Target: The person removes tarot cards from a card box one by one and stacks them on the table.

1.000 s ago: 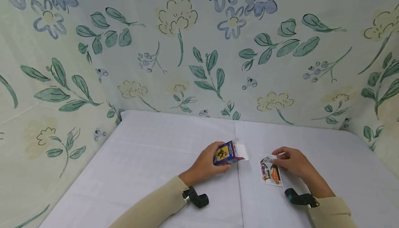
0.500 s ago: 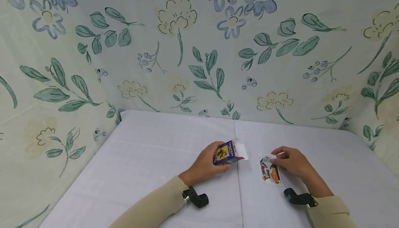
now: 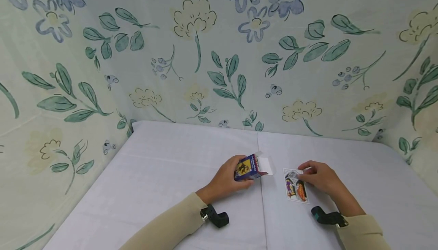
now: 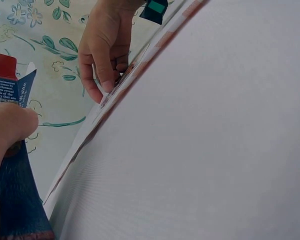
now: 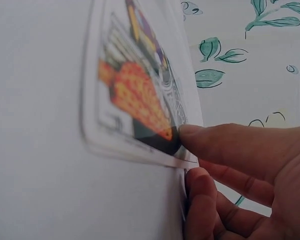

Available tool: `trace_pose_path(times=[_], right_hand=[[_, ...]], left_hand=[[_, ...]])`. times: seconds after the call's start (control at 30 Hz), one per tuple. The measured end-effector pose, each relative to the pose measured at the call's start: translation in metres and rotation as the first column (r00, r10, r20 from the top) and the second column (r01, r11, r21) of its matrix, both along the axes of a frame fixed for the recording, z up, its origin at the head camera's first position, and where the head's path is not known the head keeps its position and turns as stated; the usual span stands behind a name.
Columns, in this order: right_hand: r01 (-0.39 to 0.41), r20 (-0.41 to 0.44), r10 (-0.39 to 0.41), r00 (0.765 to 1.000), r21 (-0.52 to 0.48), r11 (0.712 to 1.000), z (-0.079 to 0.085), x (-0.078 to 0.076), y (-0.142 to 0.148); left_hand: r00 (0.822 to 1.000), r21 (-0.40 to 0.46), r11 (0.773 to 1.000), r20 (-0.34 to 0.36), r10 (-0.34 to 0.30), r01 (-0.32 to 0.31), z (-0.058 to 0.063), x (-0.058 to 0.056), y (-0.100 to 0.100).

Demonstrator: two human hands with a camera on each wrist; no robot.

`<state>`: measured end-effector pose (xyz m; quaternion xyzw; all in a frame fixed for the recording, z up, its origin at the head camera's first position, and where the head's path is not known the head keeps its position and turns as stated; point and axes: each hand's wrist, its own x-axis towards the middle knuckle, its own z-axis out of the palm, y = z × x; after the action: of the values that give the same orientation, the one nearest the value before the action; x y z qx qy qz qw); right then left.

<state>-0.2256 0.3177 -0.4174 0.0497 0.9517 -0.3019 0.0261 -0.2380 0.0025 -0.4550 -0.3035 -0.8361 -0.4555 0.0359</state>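
Note:
My left hand point(image 3: 222, 176) grips a blue tarot card box point(image 3: 244, 169) above the middle of the table. The box's end flap point(image 3: 265, 165) stands open toward the right. In the left wrist view, my thumb point(image 4: 12, 122) lies across the box's printed side. To the right, my right hand point(image 3: 323, 178) pinches the upper right corner of a white-bordered tarot card point(image 3: 295, 191), picture side up. The right wrist view shows the thumb on the card face point(image 5: 140, 95) and the other fingers at its edge. Whether more cards lie beneath is unclear.
A white cloth with a crease covers the table point(image 3: 164, 159). Behind it hangs a floral curtain point(image 3: 205, 52), which also lines both sides. A black wrist camera point(image 3: 217, 217) sits on the left wrist and another black camera point(image 3: 326, 217) on the right.
The right hand and the card have shifted very slightly to the left. The left hand and the box stay practically still.

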Motion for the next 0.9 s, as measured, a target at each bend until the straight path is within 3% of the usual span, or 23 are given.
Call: trace_pose_path(times=[0.9], right_hand=[[-0.028, -0.029, 0.029, 0.999, 0.028, 0.999, 0.0000, 0.0009, -0.0002]], left_hand=[[1.000, -0.013, 1.000, -0.011, 0.008, -0.008, -0.0022, -0.0006, 0.0004]])
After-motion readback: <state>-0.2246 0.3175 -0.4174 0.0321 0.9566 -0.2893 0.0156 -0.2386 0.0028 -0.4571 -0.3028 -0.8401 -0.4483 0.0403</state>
